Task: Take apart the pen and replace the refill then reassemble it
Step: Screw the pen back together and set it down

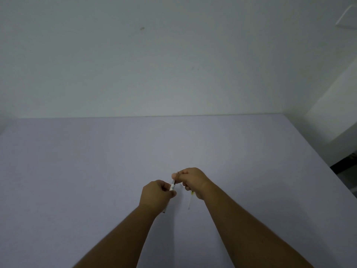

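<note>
A slim white pen (172, 186) with a dark band near its top is held above the pale lilac table (77, 161). My left hand (155, 196) grips the pen's barrel, and its lower end pokes out below my wrist. My right hand (191, 180) pinches the pen's upper tip between thumb and fingers. A thin clear refill (190, 202) with a yellow mark lies on the table just under my right hand, partly hidden by it.
The table runs back to a plain pale wall (173, 55). Its right edge (316, 151) drops off beside a white wall corner and a dark gap in the floor area.
</note>
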Demonstrator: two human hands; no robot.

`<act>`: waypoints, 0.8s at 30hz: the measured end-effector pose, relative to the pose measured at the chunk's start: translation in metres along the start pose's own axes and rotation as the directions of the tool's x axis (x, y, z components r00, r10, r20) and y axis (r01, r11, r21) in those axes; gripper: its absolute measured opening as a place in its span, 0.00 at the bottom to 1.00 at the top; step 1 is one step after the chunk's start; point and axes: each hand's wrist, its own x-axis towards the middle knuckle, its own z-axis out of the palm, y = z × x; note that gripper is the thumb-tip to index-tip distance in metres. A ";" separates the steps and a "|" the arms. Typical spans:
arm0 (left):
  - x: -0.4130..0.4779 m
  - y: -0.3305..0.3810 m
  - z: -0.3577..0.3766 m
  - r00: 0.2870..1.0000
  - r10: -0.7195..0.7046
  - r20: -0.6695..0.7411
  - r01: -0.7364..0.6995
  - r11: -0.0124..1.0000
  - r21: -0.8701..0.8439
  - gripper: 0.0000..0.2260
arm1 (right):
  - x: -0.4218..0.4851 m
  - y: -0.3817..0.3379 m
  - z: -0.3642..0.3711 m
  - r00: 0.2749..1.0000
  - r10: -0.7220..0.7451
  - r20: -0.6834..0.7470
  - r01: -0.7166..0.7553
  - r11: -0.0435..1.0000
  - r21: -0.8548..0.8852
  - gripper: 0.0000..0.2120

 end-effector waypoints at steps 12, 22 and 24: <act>0.013 -0.020 -0.001 0.998 -0.068 0.006 0.068 0.996 -0.063 0.05 | 0.037 0.017 0.000 0.962 -0.189 -0.198 0.012 0.752 -0.659 0.09; 0.015 -0.028 -0.004 0.997 -0.080 0.011 0.081 0.994 -0.075 0.06 | 0.045 0.037 0.019 0.952 -0.281 -0.119 0.047 0.519 -0.853 0.12; 0.014 -0.028 -0.004 0.997 -0.075 0.014 0.076 0.995 -0.070 0.07 | 0.044 0.036 0.019 0.954 -0.263 -0.145 0.033 0.572 -0.820 0.10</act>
